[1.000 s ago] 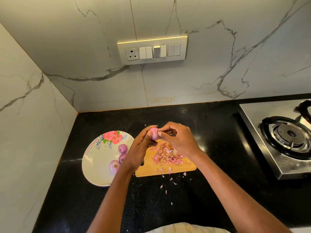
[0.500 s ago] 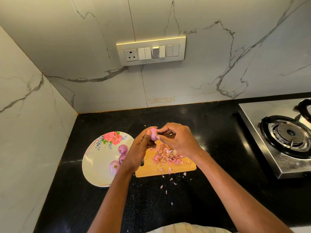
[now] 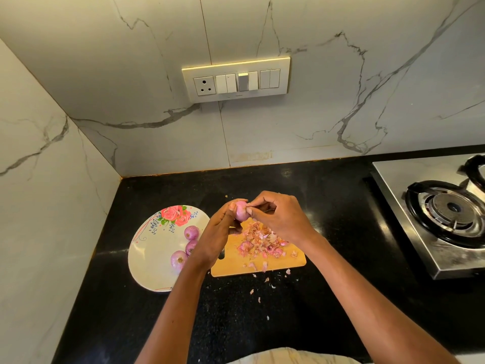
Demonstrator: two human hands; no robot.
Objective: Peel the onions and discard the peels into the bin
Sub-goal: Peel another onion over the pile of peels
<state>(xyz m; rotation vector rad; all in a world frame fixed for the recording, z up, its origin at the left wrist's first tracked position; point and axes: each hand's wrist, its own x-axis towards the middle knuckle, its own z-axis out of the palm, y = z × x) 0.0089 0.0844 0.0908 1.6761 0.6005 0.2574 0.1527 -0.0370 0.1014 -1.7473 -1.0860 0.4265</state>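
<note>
Black counter [image 3: 328, 206], peels [image 3: 259, 243] on board [image 3: 288, 261]; left hand [image 3: 217, 232] grips onion [image 3: 241, 210], right hand [image 3: 280, 216] pinches skin — best pull short strips downward.

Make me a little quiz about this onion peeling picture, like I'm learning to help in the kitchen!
1. How many onions lie on the flowered plate?
2. True or false: the peels are piled on the wooden cutting board.
3. Which hand holds the onion being peeled: A) left hand, B) right hand?

Key: 1. Three can be seen. 2. True; some bits also lie on the black counter. 3. A; the right hand picks at its skin.
</note>
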